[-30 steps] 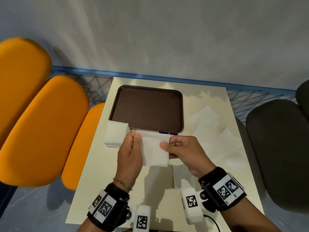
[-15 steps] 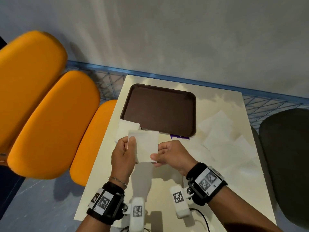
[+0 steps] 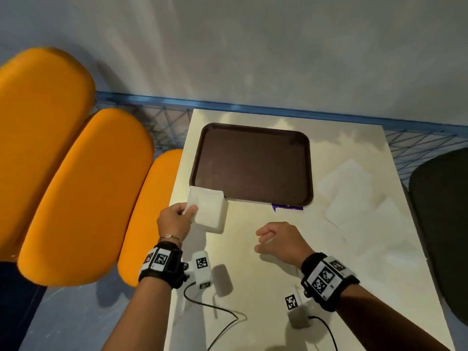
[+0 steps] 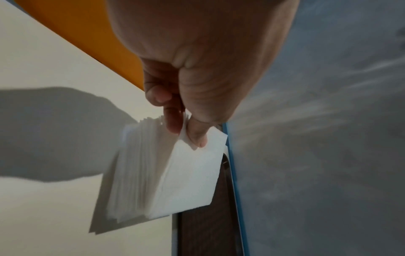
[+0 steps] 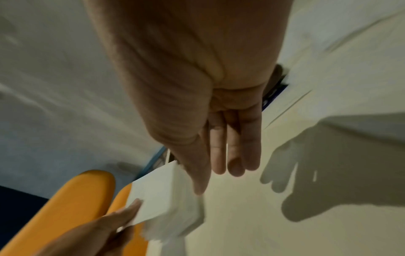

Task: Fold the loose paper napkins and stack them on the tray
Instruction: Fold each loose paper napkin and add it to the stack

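While a folded napkin (image 4: 192,171) is pinched by one corner between thumb and fingers of the left hand (image 3: 174,220), it is being laid on the pile of folded napkins (image 3: 211,212) — a pile set on the table (image 3: 253,287) just beside the near-left corner of the tray (image 3: 253,163), not on it, presumably so that all can be moved over together. The corner grip seems chosen so that the edges can be squared with the pile. Nothing is held by the right hand (image 3: 279,240); its fingers hang relaxed above the table, likely freed for the loose napkins (image 3: 354,193) spread to the right — well apart from the pile. No napkin is seen on the tray.
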A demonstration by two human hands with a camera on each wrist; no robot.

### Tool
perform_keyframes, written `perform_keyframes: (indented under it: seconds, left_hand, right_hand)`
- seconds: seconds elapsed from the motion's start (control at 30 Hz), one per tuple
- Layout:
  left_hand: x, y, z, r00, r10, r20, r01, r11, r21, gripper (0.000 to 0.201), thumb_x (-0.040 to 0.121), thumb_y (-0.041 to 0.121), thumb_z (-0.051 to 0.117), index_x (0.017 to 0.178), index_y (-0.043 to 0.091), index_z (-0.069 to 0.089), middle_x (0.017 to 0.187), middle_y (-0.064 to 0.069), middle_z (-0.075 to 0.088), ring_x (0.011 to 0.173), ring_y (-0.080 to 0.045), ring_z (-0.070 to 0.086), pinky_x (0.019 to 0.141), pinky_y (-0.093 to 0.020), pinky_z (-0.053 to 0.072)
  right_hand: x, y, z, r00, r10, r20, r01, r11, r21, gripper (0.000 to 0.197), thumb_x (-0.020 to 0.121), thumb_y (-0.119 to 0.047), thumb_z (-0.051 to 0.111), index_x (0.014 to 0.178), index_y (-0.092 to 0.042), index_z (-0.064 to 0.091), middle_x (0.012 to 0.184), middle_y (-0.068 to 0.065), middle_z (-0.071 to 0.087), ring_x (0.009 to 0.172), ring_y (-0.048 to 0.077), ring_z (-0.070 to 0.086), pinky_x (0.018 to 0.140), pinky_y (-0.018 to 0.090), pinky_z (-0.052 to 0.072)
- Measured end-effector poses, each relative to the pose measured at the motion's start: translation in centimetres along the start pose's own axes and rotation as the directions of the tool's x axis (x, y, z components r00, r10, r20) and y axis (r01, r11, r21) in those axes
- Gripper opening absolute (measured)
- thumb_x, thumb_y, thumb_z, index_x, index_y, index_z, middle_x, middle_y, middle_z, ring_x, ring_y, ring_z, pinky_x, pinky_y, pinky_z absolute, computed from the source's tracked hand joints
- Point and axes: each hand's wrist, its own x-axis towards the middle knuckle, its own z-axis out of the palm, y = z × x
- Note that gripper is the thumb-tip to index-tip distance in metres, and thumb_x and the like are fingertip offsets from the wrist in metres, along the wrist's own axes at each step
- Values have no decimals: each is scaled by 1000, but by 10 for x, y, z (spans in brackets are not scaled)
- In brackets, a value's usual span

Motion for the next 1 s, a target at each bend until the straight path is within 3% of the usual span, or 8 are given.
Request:
perform_keyframes:
  seconds: [0.1, 0.23, 0.47, 0.6, 0.7, 0.77, 0.87, 1.0]
  left_hand:
    - [13, -9, 7, 999, -27, -38, 29, 998, 49, 19, 93, 36, 76, 104, 21, 80, 91, -1, 77, 89, -25, 71, 75, -33, 54]
    - [12, -13, 15, 992, -42, -123, 60, 987, 151, 40, 90, 46, 78, 116, 16, 74, 100, 0, 71, 97, -27, 66, 83, -39, 54]
    - [-27, 6, 20, 961, 61, -269, 32, 944, 330, 71, 79, 57, 84, 131, 16, 57, 137, -12, 51, 105, -36, 63, 78, -48, 53]
    - [-74, 22, 48, 962, 274, -13, -257, 917, 306, 19, 90, 43, 77, 98, 28, 70, 102, 7, 68, 88, -16, 62, 77, -33, 46]
    - [-109, 18, 100, 928, 155, 338, -266, 912, 313, 12, 87, 41, 77, 79, 34, 72, 86, 17, 73, 85, -9, 69, 76, -28, 50]
    - [-132, 2, 143, 874, 30, 486, -245, 889, 387, 19, 87, 48, 73, 92, 31, 76, 98, 16, 75, 97, -12, 70, 83, -26, 50]
    - [-162, -13, 187, 872, -68, 486, -184, 873, 451, 43, 87, 50, 72, 120, 23, 67, 116, 6, 69, 111, -18, 66, 94, -29, 51]
    - [-191, -3, 218, 902, -212, 377, 0, 872, 490, 57, 82, 44, 76, 126, 16, 53, 104, 4, 65, 94, -20, 64, 78, -28, 48]
  right_hand:
    - [-8, 40, -29, 998, 16, -67, -32, 967, -251, 42, 82, -16, 88, 119, -25, 70, 117, -8, 67, 105, 8, 66, 78, 11, 48]
    - [-25, 103, -57, 993, 23, -114, -89, 781, -618, 66, 81, -26, 83, 142, -32, 58, 144, -9, 53, 129, 13, 53, 97, 19, 42]
    - [-54, 159, -55, 998, -15, -67, -41, 658, -752, 88, 85, -23, 83, 160, -29, 38, 170, -3, 24, 142, 19, 41, 110, 27, 45]
    - [-54, 162, -48, 991, -32, -131, -69, 713, -697, 88, 87, -15, 82, 160, -31, 37, 169, -1, 20, 146, 20, 36, 106, 27, 48]
    - [-51, 162, -46, 991, -45, -122, -54, 714, -698, 88, 89, -21, 82, 162, -33, 34, 170, 2, 18, 148, 22, 33, 110, 29, 47]
    - [-51, 164, -44, 993, -70, -94, -18, 703, -711, 88, 90, -26, 82, 162, -33, 33, 170, 4, 19, 148, 23, 34, 111, 32, 47]
    - [-55, 168, -41, 988, -129, -88, 29, 704, -710, 92, 89, -30, 83, 164, -30, 30, 170, 5, 23, 148, 25, 36, 113, 35, 46]
    - [-57, 174, -46, 980, -172, -99, 57, 720, -692, 102, 89, -39, 82, 166, -18, 19, 166, 5, 29, 148, 26, 36, 121, 37, 36]
